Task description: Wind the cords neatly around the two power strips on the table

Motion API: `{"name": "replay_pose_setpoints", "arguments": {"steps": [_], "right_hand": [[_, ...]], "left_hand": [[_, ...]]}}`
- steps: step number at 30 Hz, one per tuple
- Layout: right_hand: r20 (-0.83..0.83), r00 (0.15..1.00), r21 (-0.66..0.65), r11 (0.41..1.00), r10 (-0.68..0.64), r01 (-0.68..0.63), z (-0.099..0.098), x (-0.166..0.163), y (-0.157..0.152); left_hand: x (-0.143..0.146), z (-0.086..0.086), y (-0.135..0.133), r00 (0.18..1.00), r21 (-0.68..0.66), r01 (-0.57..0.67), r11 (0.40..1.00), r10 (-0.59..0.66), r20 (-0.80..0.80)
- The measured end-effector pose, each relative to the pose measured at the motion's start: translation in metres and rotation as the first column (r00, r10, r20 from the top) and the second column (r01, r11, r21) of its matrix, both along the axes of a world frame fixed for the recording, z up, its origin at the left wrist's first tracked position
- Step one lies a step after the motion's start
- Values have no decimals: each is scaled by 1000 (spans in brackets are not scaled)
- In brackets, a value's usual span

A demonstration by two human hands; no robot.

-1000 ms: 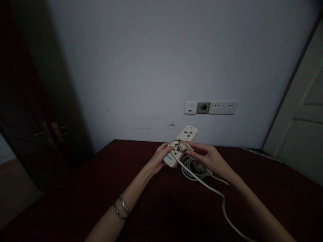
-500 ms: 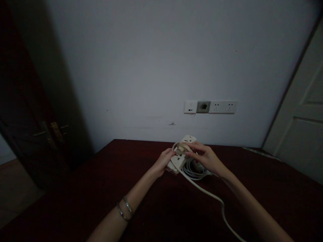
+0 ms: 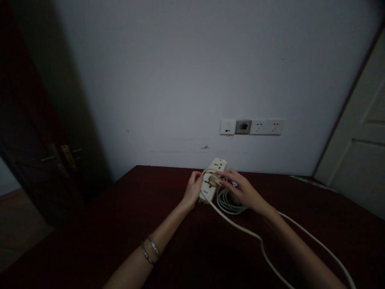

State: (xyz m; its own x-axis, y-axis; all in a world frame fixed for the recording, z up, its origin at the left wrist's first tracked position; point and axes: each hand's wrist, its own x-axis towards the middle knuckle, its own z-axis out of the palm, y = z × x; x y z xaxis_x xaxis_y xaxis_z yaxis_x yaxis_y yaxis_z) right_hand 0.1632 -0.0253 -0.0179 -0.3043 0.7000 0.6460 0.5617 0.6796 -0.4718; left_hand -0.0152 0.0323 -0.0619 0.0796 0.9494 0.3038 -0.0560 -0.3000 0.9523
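Note:
A cream power strip lies on the dark red table, near the wall. My left hand grips its near left side, fingers curled round the edge. My right hand pinches a beige plug against the strip's face. From the plug a white cable runs towards me across the table. A loose coil of white cable lies under my right hand.
A row of wall sockets sits on the grey wall above the table. A dark door with a brass handle stands at the left. A white door is at the right. Another cable stretch crosses the table's right part.
The power strip has come down from a tilted, raised pose to lie on the table. My right hand has moved the plug onto its face, and more cable has appeared at the right.

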Motion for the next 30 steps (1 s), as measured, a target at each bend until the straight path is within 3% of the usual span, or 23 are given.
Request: {"name": "replay_pose_setpoints", "arguments": {"steps": [3,5,10,15,24,30], "right_hand": [[-64,994,9,996,-89,90,-1,1,0],[-52,995,-5,997,-82,82,-1,3,-1],[105,994,-102,995,-3,14,7,5,-8],[209,978,-146,989,-7,38,11,5,-13],[56,998,-75,997,-8,12,10,6,-9],[-22,998,-33,998,-60,59,3,7,-2]], "left_hand": [[-1,2,-2,999,29,-7,1000,8,-34],[-2,4,-3,998,44,-4,999,7,-63],[-4,7,-3,994,25,22,999,-20,-108],[-4,4,-4,988,40,92,995,-86,-128],[-8,14,-8,968,129,212,969,-190,-163],[-5,10,-9,967,80,186,979,-168,-193]]}}
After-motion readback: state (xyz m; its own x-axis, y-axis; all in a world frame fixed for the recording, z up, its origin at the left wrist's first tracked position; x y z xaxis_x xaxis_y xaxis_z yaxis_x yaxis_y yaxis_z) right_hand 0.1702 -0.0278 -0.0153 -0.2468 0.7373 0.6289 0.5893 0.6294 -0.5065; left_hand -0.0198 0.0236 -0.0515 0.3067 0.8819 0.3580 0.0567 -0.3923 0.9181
